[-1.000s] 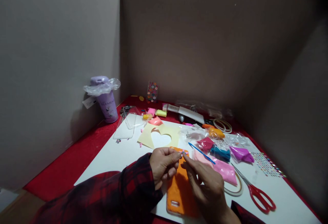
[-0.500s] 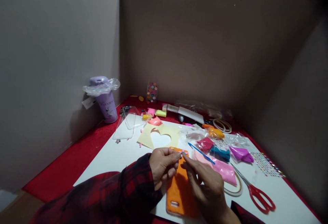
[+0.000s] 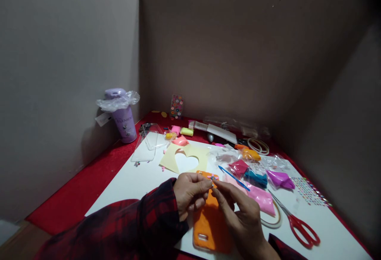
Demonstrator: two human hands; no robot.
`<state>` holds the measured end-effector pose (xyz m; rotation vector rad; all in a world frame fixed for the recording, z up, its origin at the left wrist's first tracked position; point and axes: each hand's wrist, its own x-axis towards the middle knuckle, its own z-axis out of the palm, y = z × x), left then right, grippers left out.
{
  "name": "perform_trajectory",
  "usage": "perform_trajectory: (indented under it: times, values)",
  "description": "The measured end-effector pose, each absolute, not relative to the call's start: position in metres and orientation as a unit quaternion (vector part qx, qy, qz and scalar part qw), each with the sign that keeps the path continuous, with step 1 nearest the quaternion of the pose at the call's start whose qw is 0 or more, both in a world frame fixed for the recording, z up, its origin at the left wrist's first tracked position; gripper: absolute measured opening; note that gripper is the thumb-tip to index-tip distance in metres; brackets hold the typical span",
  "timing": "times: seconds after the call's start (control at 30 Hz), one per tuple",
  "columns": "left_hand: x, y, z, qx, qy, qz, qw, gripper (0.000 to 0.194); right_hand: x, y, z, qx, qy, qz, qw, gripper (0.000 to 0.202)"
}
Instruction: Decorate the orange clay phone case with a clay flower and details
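Coating [image 3: 207, 212] in orange already covers the phone case [image 3: 208, 228] beneath the left hand [image 3: 189, 192] and right hand [image 3: 242, 214], whose fingertips [image 3: 208, 184] pinch a tiny piece [image 3: 212, 178] together, while pink detail [image 3: 209, 176] dots only the end beyond them.

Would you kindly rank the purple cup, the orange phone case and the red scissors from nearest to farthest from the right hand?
1. Orange phone case: partly beneath the right hand.
2. Red scissors: to that hand's right.
3. Purple cup: back left, beside the wall.
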<state>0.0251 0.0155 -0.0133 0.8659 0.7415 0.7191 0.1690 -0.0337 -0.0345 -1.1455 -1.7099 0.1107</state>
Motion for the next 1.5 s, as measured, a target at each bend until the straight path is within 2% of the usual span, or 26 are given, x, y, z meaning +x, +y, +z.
perform_trajectory:
  times: [0.4,0.73,0.93,1.5]
  values:
    - [0.0243,0.0167,-0.0150,0.403,0.343,0.324,0.784,0.038,0.1684,-0.0340,-0.0334,-0.473,-0.707,0.071,0.522,0.015]
    - [0.0248,0.0161,-0.0124,0.401,0.342,0.332,0.782,0.034,0.1688,-0.0347,-0.0333,-0.488,-0.693,0.115,0.518,0.021]
    - [0.0246,0.0165,-0.0148,0.410,0.324,0.336,0.783,0.032,0.1681,-0.0332,-0.0312,-0.488,-0.685,0.135,0.524,0.011]
    - [0.0245,0.0170,-0.0164,0.418,0.329,0.339,0.776,0.035,0.1674,-0.0333,-0.0340,-0.498,-0.675,0.155,0.523,0.010]
